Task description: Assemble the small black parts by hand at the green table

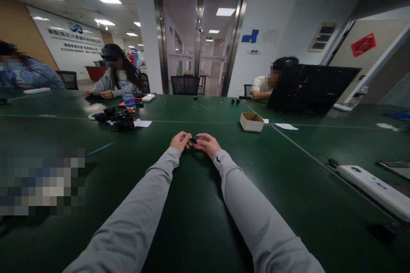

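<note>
Both my arms reach forward over the dark green tabletop [198, 204]. Between my fingertips is a small black object [194, 139], too small to tell its kind. My left hand [181, 141] pinches its left end, where a small pale spot shows. From the other side, my right hand [207, 144] has its fingers closed around the right end. The hands are close together, just above the table.
An open box [252, 122] stands ahead to the right. Black cables or gear [118, 119] lie ahead left, near a water bottle [128, 97]. A white power strip [374, 187] lies far right, a monitor [310, 87] behind. Several people sit across the table.
</note>
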The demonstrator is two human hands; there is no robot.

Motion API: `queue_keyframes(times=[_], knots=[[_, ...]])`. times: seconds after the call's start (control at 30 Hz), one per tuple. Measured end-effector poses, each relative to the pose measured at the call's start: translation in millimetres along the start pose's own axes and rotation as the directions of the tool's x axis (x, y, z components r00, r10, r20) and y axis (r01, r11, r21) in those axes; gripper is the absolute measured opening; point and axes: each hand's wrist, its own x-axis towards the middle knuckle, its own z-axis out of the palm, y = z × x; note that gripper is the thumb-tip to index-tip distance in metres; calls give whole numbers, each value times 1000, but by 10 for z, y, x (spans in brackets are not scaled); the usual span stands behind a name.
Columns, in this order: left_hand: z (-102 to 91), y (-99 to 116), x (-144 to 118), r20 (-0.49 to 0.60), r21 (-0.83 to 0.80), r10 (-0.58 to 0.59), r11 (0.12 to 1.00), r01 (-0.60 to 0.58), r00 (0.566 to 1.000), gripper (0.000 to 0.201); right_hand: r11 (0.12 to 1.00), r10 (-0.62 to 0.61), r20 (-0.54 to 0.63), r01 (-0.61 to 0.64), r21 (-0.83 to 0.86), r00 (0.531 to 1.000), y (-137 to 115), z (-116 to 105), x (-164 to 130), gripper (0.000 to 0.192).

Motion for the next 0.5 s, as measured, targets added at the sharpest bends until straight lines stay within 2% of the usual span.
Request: queue_keyframes(times=[0.1,0.17,0.23,0.3,0.37,0.4,0.43,0.5], knots=[[56,99,-52,-94,19,17,1000,-15,995,39,998,-20,30,18,65,999,10,114,-70,35],[99,182,-129,-114,33,27,999,-23,993,41,996,-28,39,24,89,999,34,208,-148,40],[100,264,-247,-97,70,65,996,-58,993,40,998,0,68,-4,57,998,49,290,-279,48],[8,350,-407,-35,155,116,982,-109,993,38,996,71,119,-64,-64,990,2,337,-501,58],[-209,458,-613,79,280,107,952,-125,991,36,952,155,164,-103,-287,974,-172,319,-845,64],[-366,522,-733,125,346,68,932,-108,990,35,902,180,183,-88,-422,966,-317,275,-1066,61],[-550,590,-864,173,402,-4,913,-67,985,34,833,189,210,-43,-552,959,-496,203,-1316,56],[-978,726,-1156,192,510,-143,860,26,971,36,650,132,215,80,-756,968,-917,-39,-1863,41]])
